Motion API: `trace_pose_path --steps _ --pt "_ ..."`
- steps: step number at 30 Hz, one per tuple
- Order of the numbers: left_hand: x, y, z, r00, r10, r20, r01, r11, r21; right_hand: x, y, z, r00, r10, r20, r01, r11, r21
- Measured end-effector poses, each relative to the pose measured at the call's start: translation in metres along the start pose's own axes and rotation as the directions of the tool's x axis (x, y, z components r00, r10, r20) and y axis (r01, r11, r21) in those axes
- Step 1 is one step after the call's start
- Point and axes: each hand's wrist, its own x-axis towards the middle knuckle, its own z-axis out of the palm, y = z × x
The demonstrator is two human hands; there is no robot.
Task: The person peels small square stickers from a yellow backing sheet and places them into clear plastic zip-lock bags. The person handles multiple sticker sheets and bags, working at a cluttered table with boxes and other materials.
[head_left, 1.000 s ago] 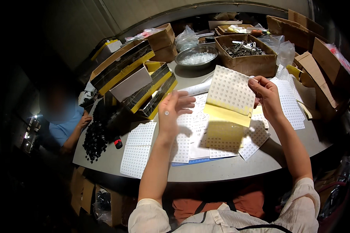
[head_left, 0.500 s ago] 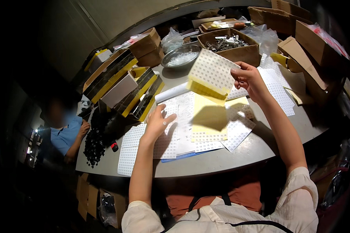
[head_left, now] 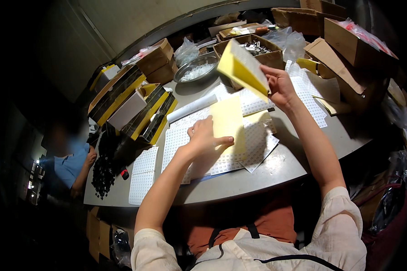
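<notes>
Up over the table, my right hand (head_left: 281, 86) pinches the right edge of a sheet of small printed labels (head_left: 243, 68) with yellow backing. The sheet is bent, so its yellow side shows beside the white printed face. My left hand (head_left: 208, 139) is open over the papers, thumb stretched to the right, palm down. Under its fingertips and thumb lies a pale yellow sheet (head_left: 229, 118); whether it presses on that sheet I cannot tell. White label sheets (head_left: 174, 141) spread beneath and around it, with a rolled paper (head_left: 192, 108) along their far side.
Black-and-yellow boxes (head_left: 142, 110) stand at the left, near a heap of small black parts (head_left: 105, 165) and a red-and-black object (head_left: 125, 174). Behind are a metal bowl (head_left: 178, 77) of clear pieces and a carton of metal parts (head_left: 271, 58). A person in blue (head_left: 72, 165) sits far left.
The held label sheet has tilted and bent, turning its yellow backing into view. My left hand has moved right onto the yellow sheet. The whole view has shifted slightly.
</notes>
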Motion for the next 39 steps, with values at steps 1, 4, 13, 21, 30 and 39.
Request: trace_pose_path --steps 1,4,13,21,30,39 --pt "0.001 0.006 0.003 1.0 0.002 -0.008 -0.002 1.0 0.029 -0.001 -0.005 -0.003 0.996 0.058 0.073 -0.049 0.992 -0.12" --pt "0.001 0.014 -0.005 0.995 0.043 0.09 -0.05 0.995 0.081 -0.011 -0.001 0.009 0.971 0.186 0.151 -0.092 0.872 -0.482" --pt "0.015 -0.021 0.008 0.979 -0.187 -0.084 0.17 0.968 -0.183 -0.005 0.016 0.001 0.897 0.425 0.124 -0.207 0.651 -0.73" --pt "0.006 -0.021 0.014 0.977 -0.153 -0.151 0.137 0.984 -0.112 -0.005 0.045 -0.006 0.926 0.376 -0.026 -0.237 0.527 -0.816" --pt "0.009 -0.034 0.018 0.968 -0.082 -0.236 0.039 0.982 -0.183 0.013 0.071 -0.018 0.987 0.093 0.134 0.065 0.53 -0.845" --pt "0.024 -0.085 0.031 0.968 -0.178 -0.179 -0.062 0.52 -0.852 0.006 0.068 -0.004 0.983 0.089 0.158 0.058 0.67 -0.74"
